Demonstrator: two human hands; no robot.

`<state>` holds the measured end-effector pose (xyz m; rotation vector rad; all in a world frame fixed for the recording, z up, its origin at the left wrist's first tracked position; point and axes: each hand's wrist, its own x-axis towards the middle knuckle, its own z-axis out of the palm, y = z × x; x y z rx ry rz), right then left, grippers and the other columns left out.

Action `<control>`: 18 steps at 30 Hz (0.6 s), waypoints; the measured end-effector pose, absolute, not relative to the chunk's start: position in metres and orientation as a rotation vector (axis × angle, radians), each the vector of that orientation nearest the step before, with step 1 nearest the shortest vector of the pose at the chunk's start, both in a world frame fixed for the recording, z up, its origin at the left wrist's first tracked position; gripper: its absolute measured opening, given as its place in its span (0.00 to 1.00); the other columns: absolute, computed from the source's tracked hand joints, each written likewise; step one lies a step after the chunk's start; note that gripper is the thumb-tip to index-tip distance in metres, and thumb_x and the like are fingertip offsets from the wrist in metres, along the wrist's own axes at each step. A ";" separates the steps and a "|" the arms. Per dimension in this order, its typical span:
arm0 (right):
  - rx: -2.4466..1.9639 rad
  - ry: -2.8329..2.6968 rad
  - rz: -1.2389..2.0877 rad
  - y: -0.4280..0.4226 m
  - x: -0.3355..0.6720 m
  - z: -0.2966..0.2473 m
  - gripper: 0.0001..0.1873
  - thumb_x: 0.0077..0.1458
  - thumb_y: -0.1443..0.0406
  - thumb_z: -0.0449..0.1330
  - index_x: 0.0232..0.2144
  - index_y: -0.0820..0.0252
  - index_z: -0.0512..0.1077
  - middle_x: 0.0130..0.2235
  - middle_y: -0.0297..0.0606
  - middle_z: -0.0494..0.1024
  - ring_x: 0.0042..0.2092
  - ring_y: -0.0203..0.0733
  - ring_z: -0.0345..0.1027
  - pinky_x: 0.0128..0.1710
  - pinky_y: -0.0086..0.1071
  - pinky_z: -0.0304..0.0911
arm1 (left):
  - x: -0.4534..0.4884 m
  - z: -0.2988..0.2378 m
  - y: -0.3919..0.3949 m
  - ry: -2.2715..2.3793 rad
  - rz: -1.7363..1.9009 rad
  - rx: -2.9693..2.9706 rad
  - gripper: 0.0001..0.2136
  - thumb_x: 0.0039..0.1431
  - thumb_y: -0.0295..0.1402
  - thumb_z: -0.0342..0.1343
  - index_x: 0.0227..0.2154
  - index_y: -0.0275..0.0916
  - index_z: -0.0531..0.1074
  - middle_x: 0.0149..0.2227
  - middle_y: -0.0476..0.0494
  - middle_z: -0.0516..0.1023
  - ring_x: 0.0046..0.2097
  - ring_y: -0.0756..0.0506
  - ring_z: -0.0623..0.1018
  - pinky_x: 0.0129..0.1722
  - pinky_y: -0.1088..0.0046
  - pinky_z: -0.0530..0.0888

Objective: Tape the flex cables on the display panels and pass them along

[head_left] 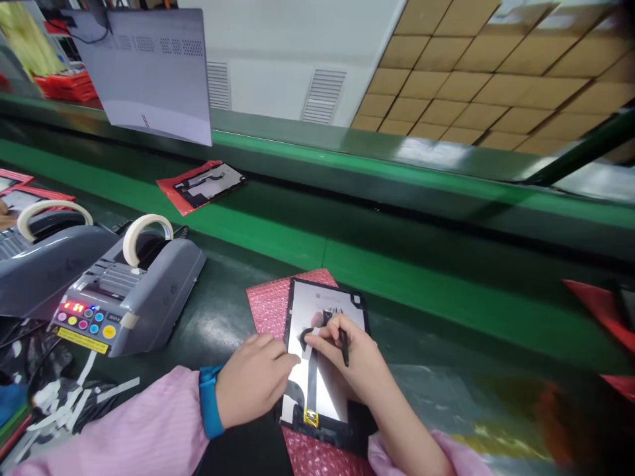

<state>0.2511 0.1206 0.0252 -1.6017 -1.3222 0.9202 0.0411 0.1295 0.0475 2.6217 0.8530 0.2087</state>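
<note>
A tablet screen panel [327,390], its silvery back facing up within a black border, lies on a sheet of pink bubble wrap [268,307]. A dark flex cable [312,383] runs down the panel to a yellow-taped end [311,417]. My right hand [350,347] is closed over the panel, with black tweezers [344,347] tucked in its fingers. Its thumb and forefinger meet at a pale strip of tape [307,350] over the cable. My left hand [260,377] rests at the panel's left edge, fingers folded; the tips are partly hidden close to the strip.
Left of the panel stands a grey tape dispenser [163,291] with a lit display, beside a second dispenser [44,258]. Tape scraps [69,410] lie in front. Another panel [213,182] sits on red wrap along the back. Clear plastic film [436,396] lies at right.
</note>
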 end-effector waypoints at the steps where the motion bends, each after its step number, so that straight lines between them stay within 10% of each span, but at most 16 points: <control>1: -1.614 -1.330 0.909 0.120 0.250 0.024 0.28 0.46 0.44 0.68 0.21 0.52 0.57 0.22 0.30 0.76 0.24 0.38 0.68 0.27 0.32 0.62 | 0.043 0.045 0.133 0.857 0.170 2.665 0.10 0.65 0.25 0.51 0.46 0.39 0.74 0.38 0.43 0.76 0.40 0.41 0.74 0.40 0.66 0.71; 14: -1.804 -1.425 0.671 0.132 0.247 0.003 0.27 0.49 0.43 0.65 0.23 0.53 0.57 0.30 0.34 0.84 0.34 0.50 0.77 0.44 0.45 0.57 | 0.049 0.032 0.138 0.773 0.181 2.918 0.13 0.68 0.33 0.55 0.53 0.43 0.71 0.35 0.45 0.73 0.38 0.40 0.72 0.38 0.63 0.70; 18: -1.890 -1.357 0.447 0.156 0.269 0.015 0.26 0.49 0.42 0.63 0.26 0.52 0.58 0.34 0.39 0.83 0.39 0.54 0.74 0.46 0.48 0.55 | 0.042 0.024 0.135 0.671 0.252 2.900 0.23 0.63 0.43 0.62 0.57 0.40 0.69 0.47 0.37 0.77 0.50 0.35 0.74 0.53 0.53 0.70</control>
